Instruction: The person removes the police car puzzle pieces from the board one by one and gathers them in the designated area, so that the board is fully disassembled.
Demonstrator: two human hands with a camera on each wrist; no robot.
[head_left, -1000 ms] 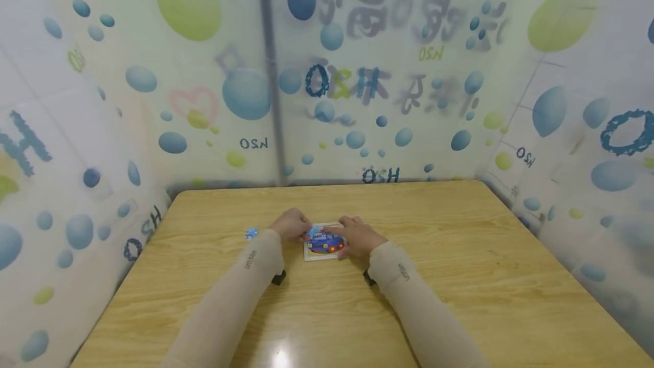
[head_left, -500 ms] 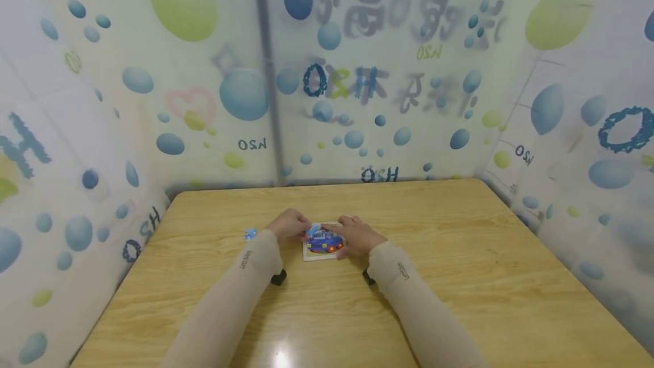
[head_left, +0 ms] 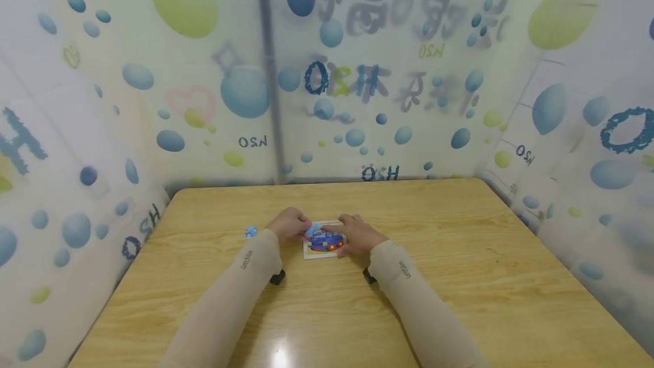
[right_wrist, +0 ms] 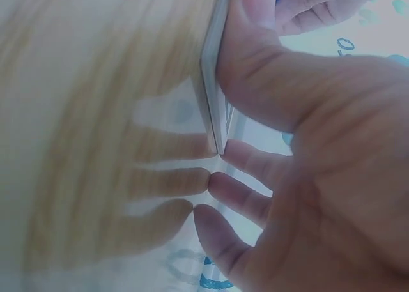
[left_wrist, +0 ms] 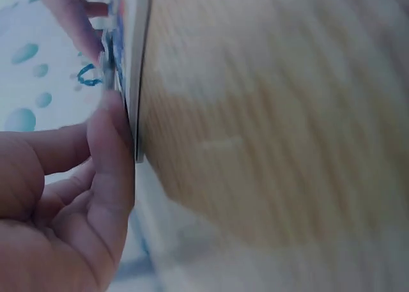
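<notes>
A small jigsaw puzzle (head_left: 325,243) with a blue cartoon car lies in a white-edged tray (head_left: 313,256) on the table. At its upper left corner my left hand (head_left: 289,224) pinches a light blue puzzle piece (left_wrist: 107,65) against the tray, seen edge-on in the left wrist view. My right hand (head_left: 360,235) spans the tray's right side. Its thumb (right_wrist: 252,68) rests on the tray, a finger reaches over the picture to the piece, and other fingertips touch the table beside the tray's edge. The hands hide parts of the picture.
A loose light blue puzzle piece (head_left: 250,231) lies on the wooden table (head_left: 439,300), left of my left hand. Walls covered with a bubble-patterned sheet (head_left: 352,72) enclose the table's back and both sides.
The left hand has shifted very slightly left along the puzzle's upper left corner. The right hand stays in place, and the loose piece lies where it was.
</notes>
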